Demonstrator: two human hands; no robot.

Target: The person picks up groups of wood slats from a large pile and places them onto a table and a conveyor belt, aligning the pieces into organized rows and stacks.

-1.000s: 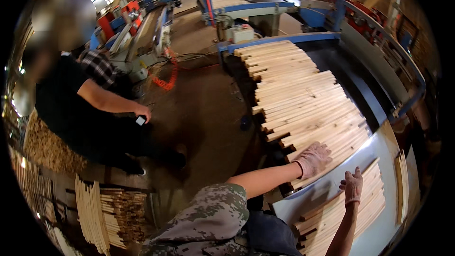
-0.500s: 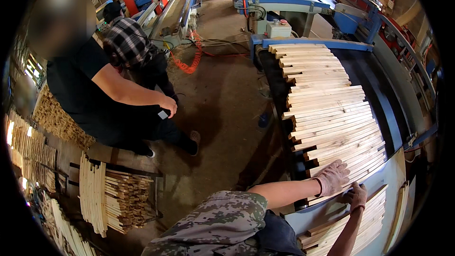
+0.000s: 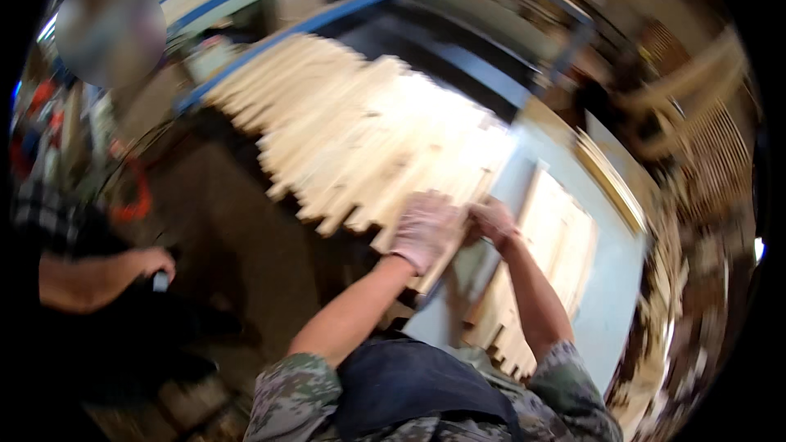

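- From my remote seat, I see 2 gloved hands at the near end of a row of wooden slats [image 3: 368,131].
- The left hand [image 3: 427,229] lies open and flat on those slats.
- The right hand [image 3: 493,219] is just beside it, fingers bent at the nearest slats; blur means I cannot tell whether it grips any.
- The row lies side by side on a black conveyor bed [image 3: 426,29], a blue rail [image 3: 270,56] across its far end.
- A grey tabletop [image 3: 610,311] bears a 2nd batch of slats [image 3: 561,237], partly behind the right forearm, and a narrow bundle of strips [image 3: 610,180] near its edge.
- At my left, a co-worker's hand [image 3: 155,262] holds a small object I cannot identify.
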